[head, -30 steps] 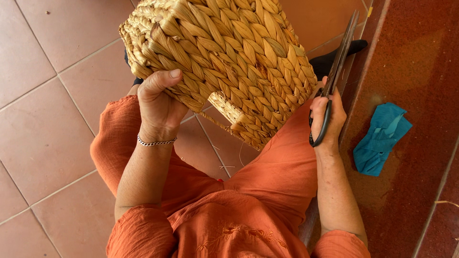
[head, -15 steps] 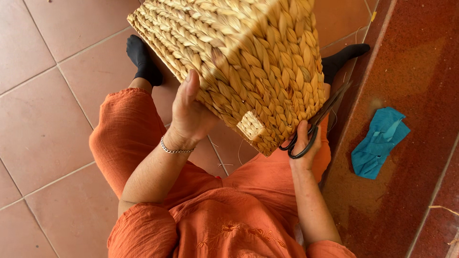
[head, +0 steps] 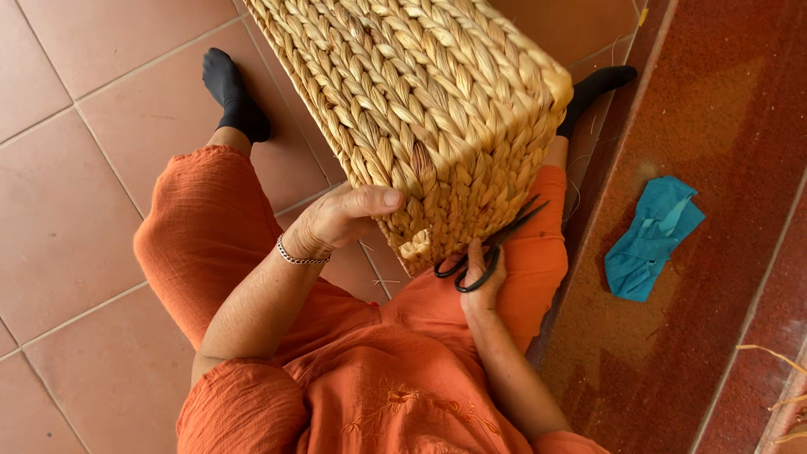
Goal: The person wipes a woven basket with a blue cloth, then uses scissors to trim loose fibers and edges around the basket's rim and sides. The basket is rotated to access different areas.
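A large woven straw basket [head: 420, 101] rests tilted over my lap, one lower corner pointing toward me. My left hand [head: 340, 220] grips the basket's near left side, thumb lying across the weave; a chain bracelet sits on that wrist. My right hand [head: 481, 277] holds black scissors [head: 487, 248] by the handles, blades slightly apart and pointing up along the basket's right side near its corner. I sit in orange clothes with black socks.
A crumpled blue cloth [head: 651, 237] lies on the dark red step [head: 714, 126] to my right. Terracotta floor tiles [head: 76, 185] spread to the left. Loose straw strands [head: 782, 361] lie at the far right edge.
The basket has swung lower and closer over my lap. My left hand shifted down along its side. The scissors dropped from upright beside the basket to its lower corner.
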### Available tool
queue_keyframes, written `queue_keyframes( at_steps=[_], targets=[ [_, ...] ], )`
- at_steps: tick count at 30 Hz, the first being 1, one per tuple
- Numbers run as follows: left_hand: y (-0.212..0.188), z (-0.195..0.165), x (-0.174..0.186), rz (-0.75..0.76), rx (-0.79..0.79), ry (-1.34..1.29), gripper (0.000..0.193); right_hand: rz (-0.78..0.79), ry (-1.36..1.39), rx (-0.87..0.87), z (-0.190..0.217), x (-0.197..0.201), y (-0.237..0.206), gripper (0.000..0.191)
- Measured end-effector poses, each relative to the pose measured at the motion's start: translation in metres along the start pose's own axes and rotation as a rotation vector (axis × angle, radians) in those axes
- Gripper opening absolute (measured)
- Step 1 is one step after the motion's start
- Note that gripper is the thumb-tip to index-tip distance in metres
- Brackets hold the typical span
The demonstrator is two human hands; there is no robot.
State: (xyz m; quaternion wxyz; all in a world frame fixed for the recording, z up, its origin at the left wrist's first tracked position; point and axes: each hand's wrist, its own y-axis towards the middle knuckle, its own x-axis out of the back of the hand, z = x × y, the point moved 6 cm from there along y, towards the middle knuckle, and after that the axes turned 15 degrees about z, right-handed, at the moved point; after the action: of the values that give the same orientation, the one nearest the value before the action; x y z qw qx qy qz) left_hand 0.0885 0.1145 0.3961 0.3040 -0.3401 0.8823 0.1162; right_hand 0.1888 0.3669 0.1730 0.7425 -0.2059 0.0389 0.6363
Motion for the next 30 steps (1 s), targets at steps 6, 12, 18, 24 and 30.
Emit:
queue_keyframes(
  at_steps=[6, 12, 18, 24, 30],
  targets=[
    [-0.002, -0.003, 0.030, 0.038, 0.069, 0.060, 0.064, -0.008, 0.076, -0.175, -0.053, -0.009, 0.043, 0.022],
    [-0.043, 0.050, 0.088, -0.015, 0.060, 0.048, 0.063, 0.072, 0.154, -0.399, -0.053, -0.028, 0.055, 0.041],
    [-0.098, 0.153, 0.126, -0.206, 0.038, 0.333, 0.027, 0.065, -0.067, -0.076, 0.018, -0.020, 0.029, 0.036],
    [-0.107, 0.211, 0.104, -0.272, 0.172, -0.103, 0.052, 0.120, -0.422, 0.037, 0.082, -0.011, 0.006, 0.056],
    [-0.103, 0.184, 0.091, -0.285, 0.110, -0.164, 0.061, 0.452, -0.967, 0.332, 0.110, -0.029, -0.023, 0.059]
  ],
)
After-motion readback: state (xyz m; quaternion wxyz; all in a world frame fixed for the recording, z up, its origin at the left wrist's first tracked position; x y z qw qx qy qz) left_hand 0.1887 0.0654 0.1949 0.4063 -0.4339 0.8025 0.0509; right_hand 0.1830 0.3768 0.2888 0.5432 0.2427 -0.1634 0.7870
